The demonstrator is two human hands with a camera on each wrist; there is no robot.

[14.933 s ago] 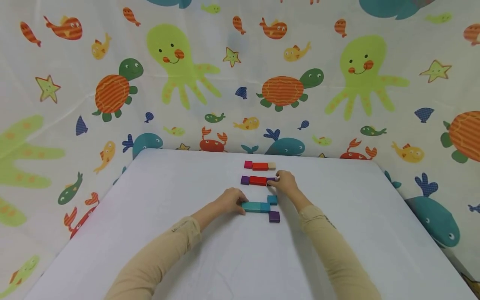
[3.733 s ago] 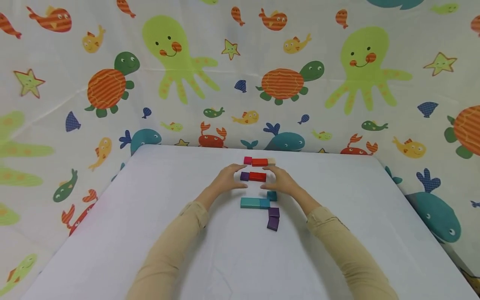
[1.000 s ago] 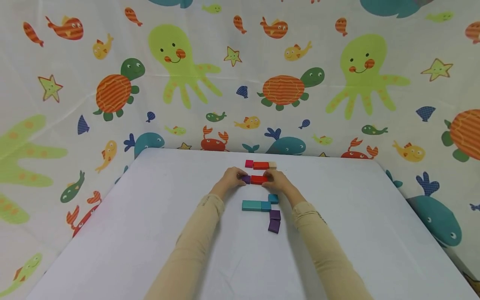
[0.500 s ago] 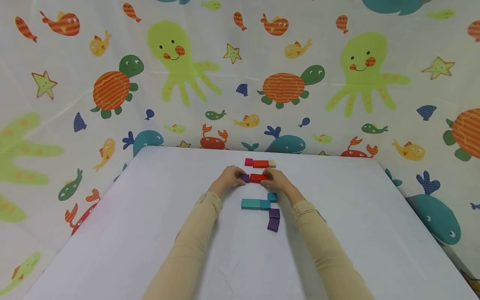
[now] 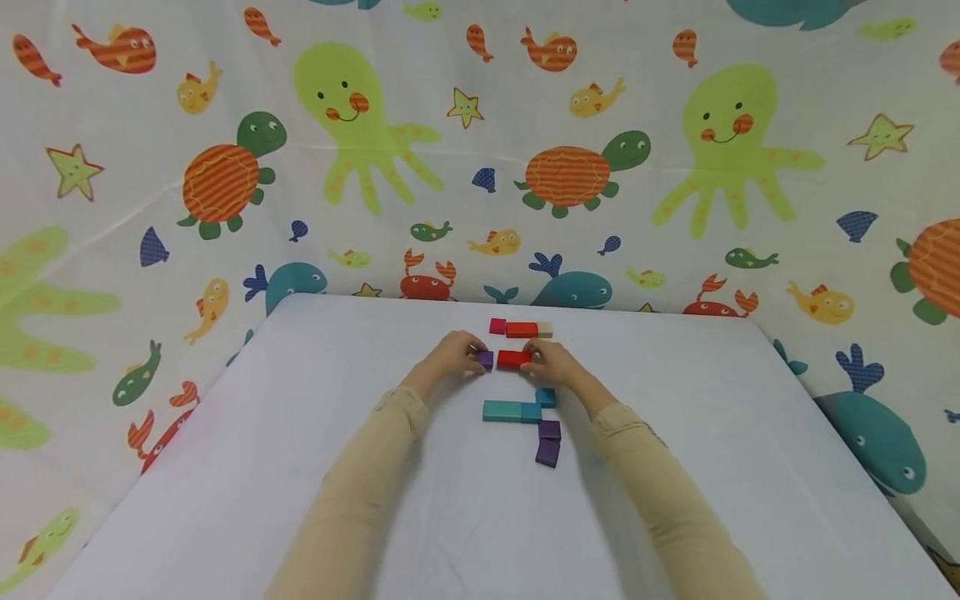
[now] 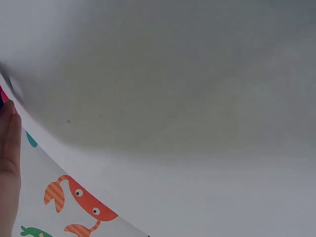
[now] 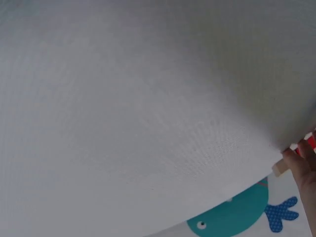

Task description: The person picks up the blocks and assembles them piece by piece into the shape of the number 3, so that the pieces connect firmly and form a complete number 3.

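Observation:
In the head view my left hand (image 5: 450,357) pinches a small purple block (image 5: 486,360) at the left of the middle row. My right hand (image 5: 557,363) grips the right end of a longer red block (image 5: 512,360), and a narrow gap parts the two blocks. Behind them lies a row of a pink block (image 5: 498,326), another red block (image 5: 521,330) and a cream block (image 5: 545,330). At the edges of the wrist views, the left fingers (image 6: 11,133) and right fingers (image 7: 297,164) show only in part.
Nearer me, a long teal block (image 5: 502,411) adjoins a blue block (image 5: 531,412), with another blue block (image 5: 546,397) behind its right end. Two purple blocks (image 5: 549,431) lie in front, the nearer one tilted. A sea-animal cloth (image 5: 465,167) hangs behind the white table (image 5: 300,467).
Earlier, the middle row's right purple block moved to the front pair, and my left hand left the teal block. Within the last second, the left purple block has slid left, widening its gap from the red.

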